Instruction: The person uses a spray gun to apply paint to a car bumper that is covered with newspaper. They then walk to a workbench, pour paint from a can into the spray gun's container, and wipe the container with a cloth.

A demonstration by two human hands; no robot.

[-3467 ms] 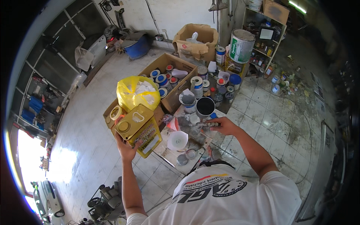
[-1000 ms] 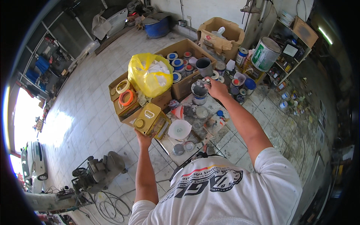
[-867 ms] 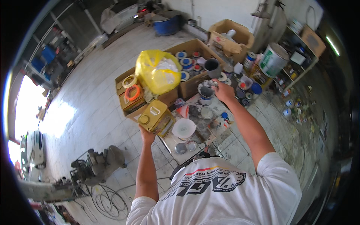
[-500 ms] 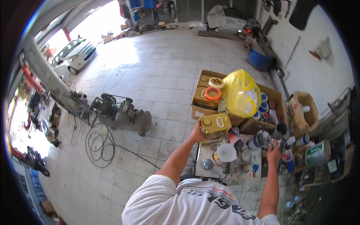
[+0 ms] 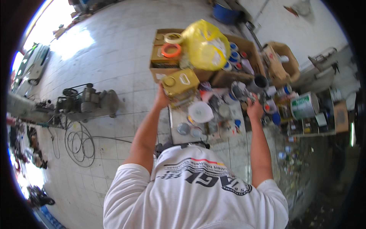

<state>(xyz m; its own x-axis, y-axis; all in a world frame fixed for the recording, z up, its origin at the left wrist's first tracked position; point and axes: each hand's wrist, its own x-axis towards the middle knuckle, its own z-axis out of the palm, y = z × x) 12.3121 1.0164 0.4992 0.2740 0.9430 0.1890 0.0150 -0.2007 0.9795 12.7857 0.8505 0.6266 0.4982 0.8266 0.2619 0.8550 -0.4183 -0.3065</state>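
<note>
My left hand [image 5: 161,100] grips the near side of a yellow rectangular metal can [image 5: 179,82], which stands at the left corner of a small cluttered table [image 5: 176,123]. My right hand [image 5: 254,111] reaches among small paint tins [image 5: 238,91] at the table's right side. Its fingers curl at a small metallic item, and I cannot make out the grip. A white round funnel-like lid [image 5: 201,111] lies between my hands.
Behind the can, open cardboard boxes [image 5: 160,63] hold a yellow plastic bag [image 5: 206,44], an orange tape roll [image 5: 170,50] and several blue-lidded tins. A white bucket [image 5: 305,105] stands at the right. On the tiled floor at the left are a compressor [image 5: 89,101] and coiled hoses [image 5: 78,143].
The view has swung round, so the table now lies right of centre. My left hand stays on the yellow can. My right hand has come back from the far tins to the table's right side.
</note>
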